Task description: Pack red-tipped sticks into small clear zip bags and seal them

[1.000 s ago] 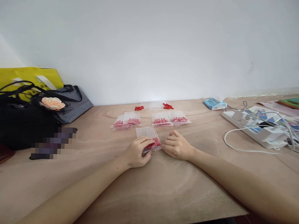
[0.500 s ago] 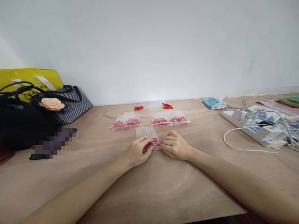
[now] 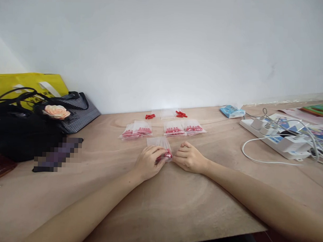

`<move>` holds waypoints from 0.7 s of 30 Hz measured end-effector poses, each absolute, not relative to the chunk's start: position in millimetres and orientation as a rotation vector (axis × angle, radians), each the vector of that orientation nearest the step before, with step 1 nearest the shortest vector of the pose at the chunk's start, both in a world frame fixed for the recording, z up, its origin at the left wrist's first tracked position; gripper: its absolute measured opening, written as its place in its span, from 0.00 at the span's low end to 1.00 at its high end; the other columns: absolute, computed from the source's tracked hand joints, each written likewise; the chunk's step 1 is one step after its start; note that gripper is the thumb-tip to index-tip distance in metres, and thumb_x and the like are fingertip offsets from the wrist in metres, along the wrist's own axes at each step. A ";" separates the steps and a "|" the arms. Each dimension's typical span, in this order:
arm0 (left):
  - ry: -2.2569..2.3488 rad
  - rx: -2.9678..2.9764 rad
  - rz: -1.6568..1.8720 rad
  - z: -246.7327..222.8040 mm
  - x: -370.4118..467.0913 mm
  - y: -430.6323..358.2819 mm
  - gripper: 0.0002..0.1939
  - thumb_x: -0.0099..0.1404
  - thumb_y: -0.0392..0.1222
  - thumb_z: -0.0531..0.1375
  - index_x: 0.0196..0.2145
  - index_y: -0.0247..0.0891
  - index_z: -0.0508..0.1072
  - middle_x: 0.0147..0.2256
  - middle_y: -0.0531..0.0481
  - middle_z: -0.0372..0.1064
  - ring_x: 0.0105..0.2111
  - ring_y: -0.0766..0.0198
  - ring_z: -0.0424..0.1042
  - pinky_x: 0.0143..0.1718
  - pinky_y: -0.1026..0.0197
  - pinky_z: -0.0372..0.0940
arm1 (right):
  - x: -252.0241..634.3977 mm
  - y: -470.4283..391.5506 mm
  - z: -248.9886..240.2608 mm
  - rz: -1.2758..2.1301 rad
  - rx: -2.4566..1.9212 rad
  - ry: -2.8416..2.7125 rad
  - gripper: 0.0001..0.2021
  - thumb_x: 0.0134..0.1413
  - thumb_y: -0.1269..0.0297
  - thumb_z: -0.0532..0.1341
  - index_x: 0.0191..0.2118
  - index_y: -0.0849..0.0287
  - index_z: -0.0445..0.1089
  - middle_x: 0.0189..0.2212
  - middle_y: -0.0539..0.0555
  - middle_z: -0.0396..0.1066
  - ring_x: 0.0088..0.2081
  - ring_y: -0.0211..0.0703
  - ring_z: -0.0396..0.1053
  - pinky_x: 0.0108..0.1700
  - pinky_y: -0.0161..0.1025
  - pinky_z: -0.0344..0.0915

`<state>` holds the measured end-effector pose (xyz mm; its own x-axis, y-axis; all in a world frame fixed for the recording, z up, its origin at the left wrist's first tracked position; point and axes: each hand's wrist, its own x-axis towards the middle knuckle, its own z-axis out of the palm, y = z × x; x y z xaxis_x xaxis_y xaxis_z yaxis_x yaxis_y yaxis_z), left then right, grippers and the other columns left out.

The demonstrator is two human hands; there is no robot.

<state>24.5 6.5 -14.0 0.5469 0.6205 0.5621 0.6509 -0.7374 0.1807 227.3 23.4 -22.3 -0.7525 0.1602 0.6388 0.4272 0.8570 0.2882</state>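
Observation:
My left hand (image 3: pixel 151 162) is closed on the lower left part of a clear plastic bag (image 3: pixel 158 142) with red pieces inside. My right hand (image 3: pixel 190 158) lies curled at the bag's lower right corner, its fingertips at the edge; what they hold, if anything, is hidden. Behind my hands, filled bags of red pieces form a left group (image 3: pixel 142 129) and a right group (image 3: pixel 174 129). Farther back are two small loose piles of red pieces, one on the left (image 3: pixel 150 116) and one on the right (image 3: pixel 181 114), with clear bags (image 3: pixel 168 113) between them.
On the left are a yellow bag (image 3: pixel 54 82), a striped bag (image 3: pixel 83 114), a black bag (image 3: pixel 23 139) with a flower, and a blurred dark object (image 3: pixel 58 155). At right stand a blue packet (image 3: pixel 232 111) and a white power strip (image 3: pixel 277 141) with cables.
My left fingers have shifted slightly over the lower part of the bag. My right hand has hardly moved.

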 end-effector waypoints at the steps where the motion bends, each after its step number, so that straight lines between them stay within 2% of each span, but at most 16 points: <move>1: -1.117 -2.710 -0.945 -14.7 26.8 7.4 0.09 0.60 0.41 0.56 0.39 0.40 0.71 0.37 0.49 0.70 0.36 0.61 0.69 0.39 0.56 0.64 | 226.8 23.2 -22.1 -0.565 -0.424 -2.405 0.14 0.59 0.70 0.49 0.25 0.59 0.65 0.18 0.47 0.61 0.24 0.34 0.54 0.35 0.36 0.49; 7: -1.203 -2.699 -0.907 -16.5 23.9 10.4 0.09 0.59 0.39 0.57 0.39 0.42 0.72 0.37 0.50 0.69 0.35 0.61 0.68 0.38 0.57 0.64 | 227.9 23.4 -21.4 -0.555 -0.440 -2.412 0.14 0.57 0.72 0.49 0.23 0.60 0.64 0.18 0.47 0.61 0.24 0.33 0.54 0.35 0.36 0.49; 12: -1.033 -2.829 -0.924 -8.6 4.8 6.6 0.18 0.58 0.45 0.59 0.46 0.40 0.67 0.41 0.46 0.66 0.39 0.60 0.68 0.40 0.58 0.65 | 233.5 23.7 -20.7 -0.498 -0.450 -2.420 0.12 0.57 0.70 0.50 0.25 0.59 0.65 0.19 0.47 0.62 0.24 0.33 0.55 0.35 0.36 0.49; 15: -0.816 -2.794 -0.940 -5.1 -3.2 6.4 0.12 0.59 0.45 0.59 0.40 0.39 0.70 0.36 0.47 0.68 0.36 0.62 0.68 0.38 0.60 0.66 | 236.6 22.2 -20.2 -0.481 -0.446 -2.427 0.12 0.57 0.70 0.50 0.25 0.59 0.64 0.19 0.48 0.62 0.24 0.34 0.55 0.35 0.36 0.50; 18: -0.553 -2.722 -0.914 -4.6 -6.0 7.7 0.04 0.61 0.39 0.57 0.33 0.38 0.70 0.30 0.49 0.69 0.31 0.65 0.68 0.34 0.62 0.65 | 240.1 18.8 -20.3 -0.465 -0.438 -2.439 0.12 0.56 0.71 0.50 0.24 0.59 0.64 0.19 0.48 0.62 0.24 0.34 0.55 0.36 0.36 0.51; 21: -0.375 -2.637 -0.855 -5.4 -6.4 8.7 0.05 0.61 0.32 0.54 0.31 0.37 0.69 0.28 0.50 0.70 0.27 0.67 0.68 0.30 0.64 0.64 | 244.2 14.7 -20.9 -0.425 -0.413 -2.467 0.12 0.55 0.70 0.50 0.24 0.59 0.64 0.20 0.49 0.63 0.24 0.34 0.55 0.37 0.37 0.51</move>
